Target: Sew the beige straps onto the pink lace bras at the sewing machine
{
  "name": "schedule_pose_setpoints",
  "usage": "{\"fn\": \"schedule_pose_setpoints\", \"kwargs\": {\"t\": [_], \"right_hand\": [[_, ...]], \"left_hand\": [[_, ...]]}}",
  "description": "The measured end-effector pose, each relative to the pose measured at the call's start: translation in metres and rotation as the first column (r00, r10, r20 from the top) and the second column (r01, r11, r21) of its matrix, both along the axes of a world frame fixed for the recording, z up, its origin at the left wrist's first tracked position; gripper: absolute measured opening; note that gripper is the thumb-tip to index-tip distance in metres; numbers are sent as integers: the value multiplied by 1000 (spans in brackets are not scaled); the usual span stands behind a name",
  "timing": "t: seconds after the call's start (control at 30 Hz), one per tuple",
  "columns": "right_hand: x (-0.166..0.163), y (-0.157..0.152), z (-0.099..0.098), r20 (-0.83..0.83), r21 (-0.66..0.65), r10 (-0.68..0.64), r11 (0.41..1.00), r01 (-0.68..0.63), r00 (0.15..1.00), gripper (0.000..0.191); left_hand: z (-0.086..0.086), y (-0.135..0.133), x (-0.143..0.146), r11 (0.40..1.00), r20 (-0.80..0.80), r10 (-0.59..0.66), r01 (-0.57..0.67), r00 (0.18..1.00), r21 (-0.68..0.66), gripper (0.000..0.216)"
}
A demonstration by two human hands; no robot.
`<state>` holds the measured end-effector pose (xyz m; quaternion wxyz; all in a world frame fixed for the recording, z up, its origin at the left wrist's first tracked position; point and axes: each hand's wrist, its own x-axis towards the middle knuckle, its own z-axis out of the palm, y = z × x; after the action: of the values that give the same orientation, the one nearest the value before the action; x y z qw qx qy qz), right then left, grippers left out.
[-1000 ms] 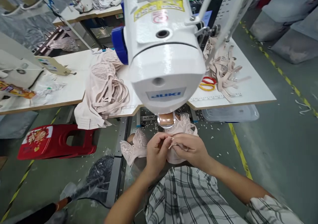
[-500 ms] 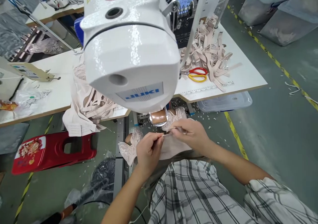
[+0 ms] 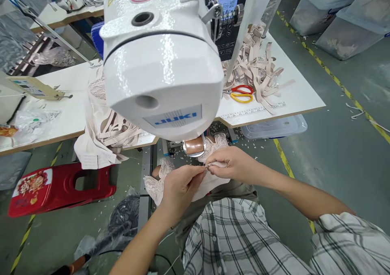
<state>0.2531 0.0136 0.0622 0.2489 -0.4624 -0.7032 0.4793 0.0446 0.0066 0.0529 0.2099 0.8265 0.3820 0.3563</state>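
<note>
Your L grip (image 3: 180, 187), a bare hand, is pinched thumb to forefinger on the thin edge of a pale pink cloth-and-lace garment (image 3: 211, 182). Your R grip (image 3: 234, 164), also bare, is pinched w/ a fold of the same cloth betw. thumb & fingers. The 2 grips' tips meet or nearly so; can't tell which. Garment lies betw. & below them, w/ pale pink lace just beyond your R grip. 1 pale pink lace cup (image 3: 159, 181) sits just L of your L grip; any join is hidden behind it.

Beyond both: glossy white sewing-machine head (image 3: 164, 76). Past your R grip, on the flat white surface (image 3: 304, 98): red-&-yellow-handled metal scissors (image 3: 242, 94), plus a heap of pale pink fabric straps (image 3: 258, 78). Well L of your L grip, on the floor: red plastic stool (image 3: 62, 189) w/ floral panel.
</note>
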Motion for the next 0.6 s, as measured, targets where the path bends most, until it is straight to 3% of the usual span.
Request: {"fn": "schedule_pose_setpoints", "kwargs": {"t": [0.23, 0.33, 0.43, 0.6], "right_hand": [[3, 2, 3, 3, 15, 69, 998, -69, 998, 19], [3, 3, 2, 23, 10, 75, 997, -75, 997, 18], [2, 0, -2, 12, 2, 30, 1000, -30, 999, 17], [-4, -1, -6, 59, 272, -100, 959, 80, 993, 20]], "left_hand": [[1, 6, -1, 991, -26, -9, 5, 1000, -137, 12], [3, 11, -1, 973, -80, -69, 49, 994, -225, 15], [4, 12, 1, 976, -161, -98, 63, 982, -208, 23], [1, 11, 8, 996, -226, -4, -18, 974, -91, 34]]}}
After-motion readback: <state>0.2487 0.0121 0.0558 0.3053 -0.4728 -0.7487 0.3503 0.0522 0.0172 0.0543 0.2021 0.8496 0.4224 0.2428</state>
